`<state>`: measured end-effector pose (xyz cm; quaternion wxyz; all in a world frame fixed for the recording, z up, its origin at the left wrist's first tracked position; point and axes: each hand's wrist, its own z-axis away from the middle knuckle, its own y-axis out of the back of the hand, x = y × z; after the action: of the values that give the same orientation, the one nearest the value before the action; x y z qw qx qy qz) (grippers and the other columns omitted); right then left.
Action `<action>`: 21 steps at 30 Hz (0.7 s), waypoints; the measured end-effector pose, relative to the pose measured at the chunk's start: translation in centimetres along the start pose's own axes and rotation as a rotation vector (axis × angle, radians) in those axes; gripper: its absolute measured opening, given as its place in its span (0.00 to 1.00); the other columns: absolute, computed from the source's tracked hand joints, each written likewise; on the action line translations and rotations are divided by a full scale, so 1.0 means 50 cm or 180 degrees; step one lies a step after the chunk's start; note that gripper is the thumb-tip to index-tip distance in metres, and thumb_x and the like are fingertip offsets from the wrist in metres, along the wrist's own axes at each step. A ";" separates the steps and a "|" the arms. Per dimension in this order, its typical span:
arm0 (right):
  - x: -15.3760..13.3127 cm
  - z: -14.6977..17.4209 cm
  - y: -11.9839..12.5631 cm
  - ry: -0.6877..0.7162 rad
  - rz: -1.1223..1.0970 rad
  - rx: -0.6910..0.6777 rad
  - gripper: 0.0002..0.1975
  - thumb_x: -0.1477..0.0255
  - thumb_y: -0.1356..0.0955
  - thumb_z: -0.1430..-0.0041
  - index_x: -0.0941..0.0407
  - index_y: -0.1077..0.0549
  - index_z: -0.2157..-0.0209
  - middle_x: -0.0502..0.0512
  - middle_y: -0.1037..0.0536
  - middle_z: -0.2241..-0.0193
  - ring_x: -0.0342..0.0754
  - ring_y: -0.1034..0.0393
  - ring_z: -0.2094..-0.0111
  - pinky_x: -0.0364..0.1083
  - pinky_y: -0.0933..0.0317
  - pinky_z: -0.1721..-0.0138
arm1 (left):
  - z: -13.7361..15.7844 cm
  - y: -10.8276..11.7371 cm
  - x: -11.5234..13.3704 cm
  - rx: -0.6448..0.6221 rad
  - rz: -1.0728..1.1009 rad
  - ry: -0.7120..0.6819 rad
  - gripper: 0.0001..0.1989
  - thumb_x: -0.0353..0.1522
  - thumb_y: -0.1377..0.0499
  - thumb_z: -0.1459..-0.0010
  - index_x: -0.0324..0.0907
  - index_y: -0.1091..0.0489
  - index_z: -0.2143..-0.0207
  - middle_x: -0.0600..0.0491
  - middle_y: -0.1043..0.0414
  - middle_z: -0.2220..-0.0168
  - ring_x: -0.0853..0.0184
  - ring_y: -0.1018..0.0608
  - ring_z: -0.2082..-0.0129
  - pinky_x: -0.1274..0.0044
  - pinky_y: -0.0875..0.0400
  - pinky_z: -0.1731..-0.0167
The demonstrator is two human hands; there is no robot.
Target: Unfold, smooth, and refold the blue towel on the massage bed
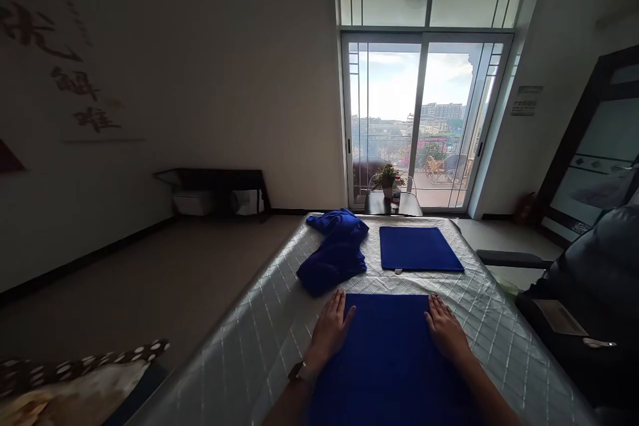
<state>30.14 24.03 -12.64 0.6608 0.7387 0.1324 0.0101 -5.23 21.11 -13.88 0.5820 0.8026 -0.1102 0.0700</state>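
A blue cloth (389, 359) lies spread flat on the silver quilted table cover (269, 319), directly in front of me. My left hand (332, 325) rests on its left edge near the far corner, fingers stretched out. On the opposite edge lies my right hand (446, 329), also flat with the fingers extended. Farther up the table, a second blue cloth (419, 248) forms a neat flat rectangle with a small white tag at its near edge. To its left sits a crumpled heap of blue fabric (335, 254). Neither hand grips anything.
Beyond the table's far end stand a potted plant (387, 177) and a bottle (396, 193) on a small dark table, before a glass sliding door (384, 100). A black chair (594, 279) is close on the right. A low dark shelf (219, 180) stands along the left wall.
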 end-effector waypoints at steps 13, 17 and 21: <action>-0.009 -0.004 0.005 0.0102 0.0178 0.0135 0.33 0.65 0.50 0.30 0.65 0.47 0.29 0.61 0.48 0.28 0.50 0.59 0.27 0.55 0.61 0.28 | 0.003 0.017 0.006 -0.0273 -0.0056 -0.0004 0.39 0.52 0.61 0.29 0.33 0.44 0.30 0.40 0.46 0.29 0.54 0.42 0.29 0.60 0.44 0.31; -0.011 -0.005 0.006 0.0103 0.0041 -0.0022 0.33 0.62 0.50 0.29 0.64 0.48 0.29 0.60 0.48 0.27 0.50 0.58 0.27 0.54 0.59 0.28 | 0.003 0.012 0.003 -0.0290 -0.0116 -0.0032 0.37 0.51 0.61 0.28 0.34 0.46 0.29 0.41 0.47 0.28 0.55 0.43 0.28 0.61 0.45 0.31; -0.007 -0.007 0.002 0.0031 -0.0054 -0.0078 0.34 0.62 0.50 0.29 0.65 0.50 0.28 0.62 0.50 0.27 0.49 0.59 0.27 0.54 0.59 0.28 | 0.005 0.008 0.003 -0.0249 -0.0207 -0.0087 0.36 0.50 0.61 0.28 0.37 0.46 0.29 0.42 0.46 0.28 0.55 0.43 0.28 0.60 0.44 0.31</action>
<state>29.77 24.28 -12.43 0.6692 0.7293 0.1418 0.0097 -5.20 20.72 -13.56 0.6134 0.7833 -0.0946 0.0356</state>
